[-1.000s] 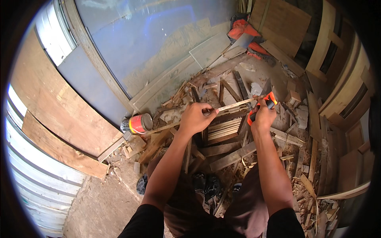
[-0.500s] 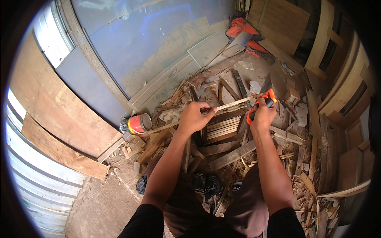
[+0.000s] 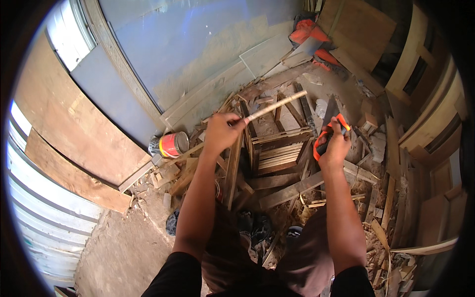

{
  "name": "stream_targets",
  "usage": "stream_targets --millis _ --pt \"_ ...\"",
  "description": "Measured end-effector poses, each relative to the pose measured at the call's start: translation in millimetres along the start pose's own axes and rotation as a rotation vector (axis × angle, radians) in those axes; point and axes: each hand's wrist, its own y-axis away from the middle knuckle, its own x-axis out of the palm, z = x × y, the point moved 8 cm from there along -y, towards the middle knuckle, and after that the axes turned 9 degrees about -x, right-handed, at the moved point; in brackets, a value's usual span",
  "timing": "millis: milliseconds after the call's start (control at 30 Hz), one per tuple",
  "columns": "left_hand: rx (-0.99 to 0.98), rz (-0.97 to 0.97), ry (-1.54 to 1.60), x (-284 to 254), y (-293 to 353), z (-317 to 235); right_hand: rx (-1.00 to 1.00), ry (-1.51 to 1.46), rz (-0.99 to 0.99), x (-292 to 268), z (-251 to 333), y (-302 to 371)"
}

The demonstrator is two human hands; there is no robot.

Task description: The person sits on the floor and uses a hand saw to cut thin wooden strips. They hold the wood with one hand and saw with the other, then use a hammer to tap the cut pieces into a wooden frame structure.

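Note:
My left hand [image 3: 221,132] grips one end of a thin pale wooden stick [image 3: 277,105] that points up and to the right. My right hand [image 3: 336,146] is closed on the orange and black handle of a hand saw [image 3: 327,127], whose dark blade rises above the fist, apart from the stick. Below and between the hands lies a small slatted wooden frame [image 3: 276,153] on a heap of scrap wood.
A red and yellow can [image 3: 170,145] lies on its side left of my left hand. Wood offcuts and shavings [image 3: 381,218] cover the ground. A large blue-grey panel [image 3: 198,49] leans at the back; planks and corrugated sheet [image 3: 44,213] stand left, wooden frames [image 3: 420,114] right.
The saw has come off the stick and moved right and down. My left hand lifted the stick, whose free end now points up to the right. The view has shifted slightly.

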Motion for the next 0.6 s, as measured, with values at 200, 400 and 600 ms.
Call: stream_targets --millis 200,400,600 --pt "-0.134 -0.065 0.129 -19.9 -24.2 48.6 -0.055 0.044 0.179 6.7 6.9 -5.9" --pt "-0.267 0.009 0.176 -5.3 -48.8 101.2 0.021 0.262 0.306 6.9 -35.5 -15.3" --pt "-0.276 0.130 0.096 27.1 -66.8 137.2 -0.480 0.789 0.527 0.9 -76.3 -19.4"
